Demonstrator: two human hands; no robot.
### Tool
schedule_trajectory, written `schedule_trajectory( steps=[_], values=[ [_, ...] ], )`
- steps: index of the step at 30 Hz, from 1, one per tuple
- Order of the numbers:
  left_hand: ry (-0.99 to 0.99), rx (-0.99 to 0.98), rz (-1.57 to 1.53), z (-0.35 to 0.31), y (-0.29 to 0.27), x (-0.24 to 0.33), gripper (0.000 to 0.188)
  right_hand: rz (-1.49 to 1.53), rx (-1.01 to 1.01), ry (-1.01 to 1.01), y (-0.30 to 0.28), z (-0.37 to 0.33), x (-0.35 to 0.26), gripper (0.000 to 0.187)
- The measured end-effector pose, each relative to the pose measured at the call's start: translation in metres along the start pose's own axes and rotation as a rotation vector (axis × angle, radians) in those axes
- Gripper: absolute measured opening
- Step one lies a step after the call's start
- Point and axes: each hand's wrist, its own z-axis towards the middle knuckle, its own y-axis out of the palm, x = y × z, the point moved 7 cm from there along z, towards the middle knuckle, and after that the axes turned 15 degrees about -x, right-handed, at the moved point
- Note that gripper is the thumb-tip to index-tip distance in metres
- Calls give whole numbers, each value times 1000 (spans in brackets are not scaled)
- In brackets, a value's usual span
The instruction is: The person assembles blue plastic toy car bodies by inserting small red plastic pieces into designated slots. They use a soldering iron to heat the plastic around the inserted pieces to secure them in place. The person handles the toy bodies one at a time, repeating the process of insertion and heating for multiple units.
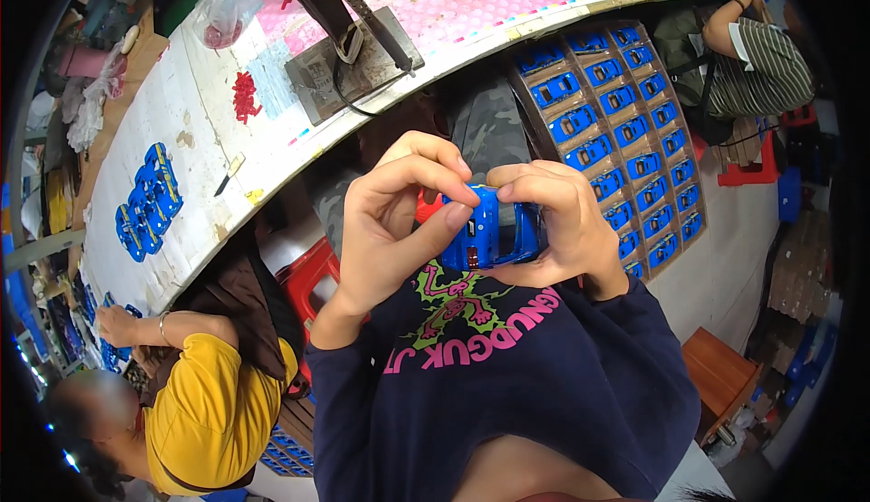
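Observation:
In front of my chest, a blue toy car body [494, 235] is held up, with dark openings and a small red patch on its near end. My right hand [566, 221] grips it from the right, fingers on top and thumb underneath. My left hand [399, 217] is closed in a pinch at its left edge, thumb and forefinger touching the car. Whether a small part sits between those fingertips is hidden. On the white table, a pile of small red pieces [245, 97] lies beyond my left hand, and a cluster of blue toy car bodies [149, 203] lies farther left.
A tray [594, 168] of blue cars in rows stands at the right. On the table are a metal-based stand [353, 56], a knife [230, 174] and a clear plastic bag [222, 13]. A co-worker in yellow [213, 411] works at left, another in stripes [757, 72] far right. A red stool [313, 275] is beside me.

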Motion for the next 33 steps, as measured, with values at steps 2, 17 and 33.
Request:
schedule_trajectory(
  steps=[2, 17, 33],
  values=[
    [-37, 8, -72, -1, 0, -3, 14, -11, 2, 10, 0, 0, 0, 67],
    [-155, 98, -232, -9, 2, -11, 8, -70, -29, 35, 2, 1, -2, 69],
    [-123, 113, -277, -13, 7, -10, 7, -59, -47, 62, 4, 3, -3, 62]
  ],
)
